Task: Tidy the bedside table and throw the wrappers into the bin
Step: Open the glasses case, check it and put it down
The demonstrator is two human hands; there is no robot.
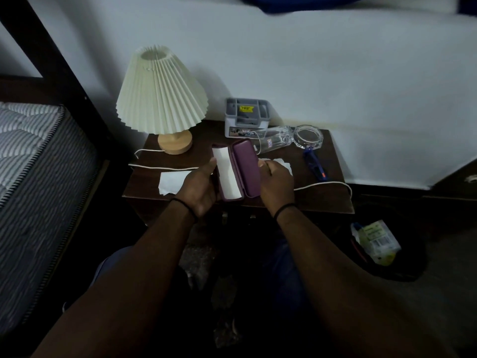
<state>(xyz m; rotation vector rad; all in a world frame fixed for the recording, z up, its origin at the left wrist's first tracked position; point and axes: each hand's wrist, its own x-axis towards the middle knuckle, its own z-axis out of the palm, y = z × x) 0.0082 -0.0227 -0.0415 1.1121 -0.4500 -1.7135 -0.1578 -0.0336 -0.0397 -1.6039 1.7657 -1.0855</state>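
Centre frame: left hand (pixel 200 188) and right hand (pixel 277 183) clasping open purple case (pixel 238 170); rigid, light, best held by edges. Tissue (pixel 171 182) flimsy, pinchable.

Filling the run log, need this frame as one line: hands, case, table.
left hand: holds open case | right hand: grips case lid | table: two tissues, lamp, bottle, ashtray | bin: wrapper inside

Dim here; my arms and the floor sink into near black. The wall (pixel 335 73) takes the most light, the lamp (pixel 161 94) casting a soft shadow on it. Edges bow and smear; fine detail's soft, grainy.
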